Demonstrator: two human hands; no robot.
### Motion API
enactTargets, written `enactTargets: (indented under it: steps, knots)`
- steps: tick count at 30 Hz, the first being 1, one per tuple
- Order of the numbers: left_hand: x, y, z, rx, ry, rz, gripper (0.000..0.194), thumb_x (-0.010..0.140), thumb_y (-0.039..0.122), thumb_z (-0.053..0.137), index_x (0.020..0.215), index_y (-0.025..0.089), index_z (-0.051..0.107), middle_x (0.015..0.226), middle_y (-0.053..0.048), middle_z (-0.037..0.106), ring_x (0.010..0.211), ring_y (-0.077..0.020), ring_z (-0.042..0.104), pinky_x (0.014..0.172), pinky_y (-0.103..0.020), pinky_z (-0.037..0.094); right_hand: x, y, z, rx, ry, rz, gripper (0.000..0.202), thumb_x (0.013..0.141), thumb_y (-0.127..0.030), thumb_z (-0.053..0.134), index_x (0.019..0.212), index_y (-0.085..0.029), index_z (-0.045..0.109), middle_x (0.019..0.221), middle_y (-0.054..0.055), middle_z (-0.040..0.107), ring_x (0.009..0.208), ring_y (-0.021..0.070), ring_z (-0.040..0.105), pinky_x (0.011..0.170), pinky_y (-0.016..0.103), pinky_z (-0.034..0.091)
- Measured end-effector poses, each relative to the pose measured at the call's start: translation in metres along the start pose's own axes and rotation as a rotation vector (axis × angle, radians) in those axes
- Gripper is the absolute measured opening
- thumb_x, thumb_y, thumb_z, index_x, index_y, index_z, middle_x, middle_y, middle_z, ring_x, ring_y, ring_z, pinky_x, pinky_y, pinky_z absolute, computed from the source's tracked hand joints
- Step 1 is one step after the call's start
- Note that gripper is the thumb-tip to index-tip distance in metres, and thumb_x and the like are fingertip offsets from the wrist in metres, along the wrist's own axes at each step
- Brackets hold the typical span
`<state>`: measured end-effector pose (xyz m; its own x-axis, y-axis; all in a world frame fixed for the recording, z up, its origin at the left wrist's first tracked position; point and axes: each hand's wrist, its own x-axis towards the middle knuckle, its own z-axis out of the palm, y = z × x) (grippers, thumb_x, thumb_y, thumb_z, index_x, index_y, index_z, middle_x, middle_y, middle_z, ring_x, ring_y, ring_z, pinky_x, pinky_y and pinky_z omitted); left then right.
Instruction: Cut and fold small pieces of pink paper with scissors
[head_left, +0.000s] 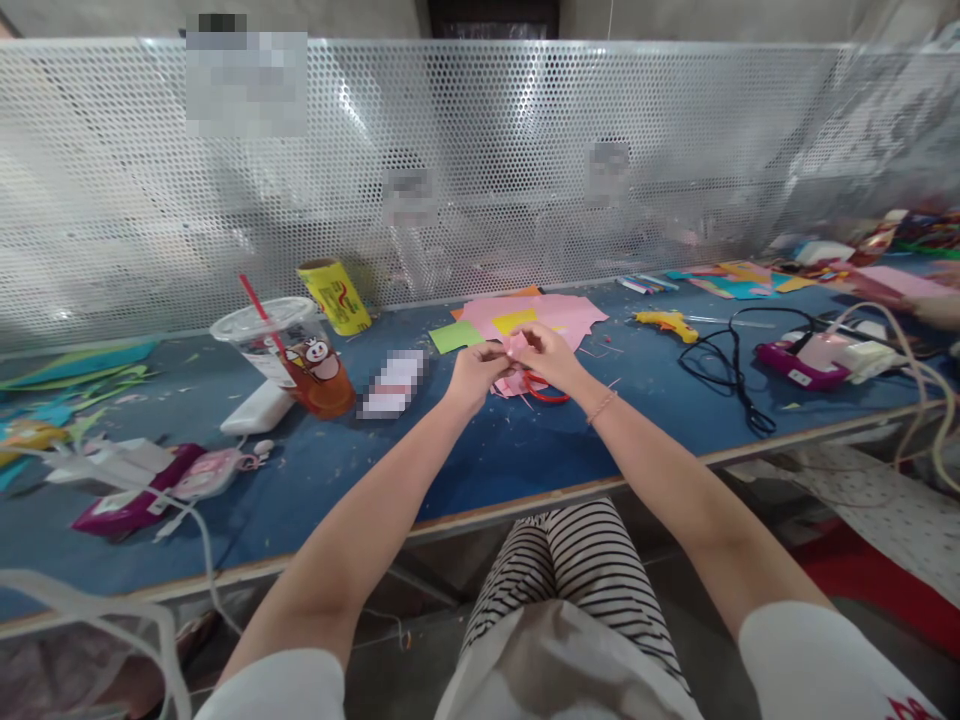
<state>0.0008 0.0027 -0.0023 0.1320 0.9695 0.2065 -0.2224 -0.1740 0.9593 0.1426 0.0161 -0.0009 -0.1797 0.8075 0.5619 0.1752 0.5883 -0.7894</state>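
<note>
At frame centre, the left hand (474, 374) and right hand (553, 354) pinch a small pink paper piece (517, 343), seemingly only partly shaped, while large flat pink paper sheets (579, 318) just above in frame lie unfolded.

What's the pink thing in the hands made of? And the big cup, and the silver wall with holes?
Pink piece: probably thin paper, not shiny, coloured like the flat pink sheet behind it; too small to be sure.
Cup: likely clear, glossy plastic, since the drink shows through.
Wall: seems metal, shiny, because light glints across it.
</note>
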Motion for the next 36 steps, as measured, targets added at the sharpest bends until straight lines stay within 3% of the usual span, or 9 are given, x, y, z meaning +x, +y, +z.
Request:
enactTargets:
  steps: [6, 10, 21, 24, 27, 31, 36]
  knots:
    - [-0.001, -0.003, 0.001, 0.035, -0.064, 0.022, 0.018, 0.055, 0.017, 0.069, 0.071, 0.011, 0.062, 0.064, -0.002, 0.066, 0.061, -0.0125, 0.063, 0.065, -0.026, 0.050, -0.001, -0.001, 0.000, 0.008, -0.002, 0.078, 0.029, 0.064, -0.041, 0.063, 0.058, -0.016, 0.050, 0.057, -0.002, 0.049, 0.055, 0.0100, 0.045, 0.053, 0.024, 0.037]
    - [0.000, -0.004, 0.001, 0.062, -0.076, 0.035, 0.019, 0.057, 0.017, 0.069, 0.072, 0.011, 0.061, 0.063, -0.002, 0.066, 0.058, -0.0125, 0.063, 0.064, -0.026, 0.051, 0.000, 0.001, 0.000, 0.143, 0.020, 0.170, 0.031, 0.064, -0.044, 0.062, 0.056, -0.015, 0.053, 0.053, -0.002, 0.049, 0.052, 0.0097, 0.045, 0.048, 0.023, 0.035]
    - [-0.004, 0.000, 0.005, 0.092, -0.099, 0.022, 0.017, 0.059, 0.018, 0.068, 0.071, 0.011, 0.059, 0.059, -0.002, 0.064, 0.057, -0.0130, 0.063, 0.060, -0.025, 0.050, 0.000, 0.003, 0.000, 0.281, 0.070, 0.222, 0.045, 0.068, -0.057, 0.053, 0.050, -0.016, 0.049, 0.047, -0.001, 0.047, 0.047, 0.0105, 0.048, 0.046, 0.024, 0.039]
    - [-0.004, 0.001, 0.003, 0.068, -0.082, 0.048, 0.017, 0.058, 0.019, 0.069, 0.070, 0.011, 0.060, 0.060, -0.002, 0.064, 0.058, -0.0130, 0.063, 0.062, -0.026, 0.051, 0.000, 0.002, -0.003, 0.355, -0.030, 0.204, 0.047, 0.071, -0.059, 0.050, 0.054, -0.015, 0.052, 0.052, 0.001, 0.052, 0.051, 0.0116, 0.052, 0.051, 0.025, 0.044]
    - [-0.003, 0.001, 0.002, 0.037, -0.047, 0.063, 0.019, 0.057, 0.021, 0.070, 0.071, 0.011, 0.060, 0.062, -0.002, 0.065, 0.058, -0.0124, 0.062, 0.063, -0.026, 0.050, 0.000, 0.002, -0.005, 0.347, -0.136, 0.140, 0.037, 0.067, -0.052, 0.059, 0.061, -0.016, 0.054, 0.060, 0.000, 0.055, 0.057, 0.0114, 0.054, 0.056, 0.026, 0.046]
    - [-0.003, 0.001, 0.003, 0.046, -0.052, 0.066, 0.020, 0.058, 0.022, 0.070, 0.072, 0.012, 0.060, 0.064, -0.002, 0.065, 0.059, -0.0124, 0.062, 0.064, -0.027, 0.050, 0.000, 0.002, -0.008, 0.198, -0.070, 0.128, 0.026, 0.065, -0.039, 0.063, 0.059, -0.015, 0.053, 0.055, -0.003, 0.051, 0.051, 0.0090, 0.048, 0.050, 0.023, 0.041]
    - [-0.004, 0.003, 0.006, 0.111, -0.055, 0.109, 0.020, 0.059, 0.023, 0.069, 0.072, 0.012, 0.059, 0.063, -0.001, 0.063, 0.058, -0.0131, 0.062, 0.063, -0.028, 0.050, 0.000, -0.001, -0.010, 0.111, -0.054, 0.134, 0.023, 0.067, -0.036, 0.061, 0.059, -0.014, 0.058, 0.051, -0.003, 0.049, 0.048, 0.0077, 0.044, 0.047, 0.021, 0.037]
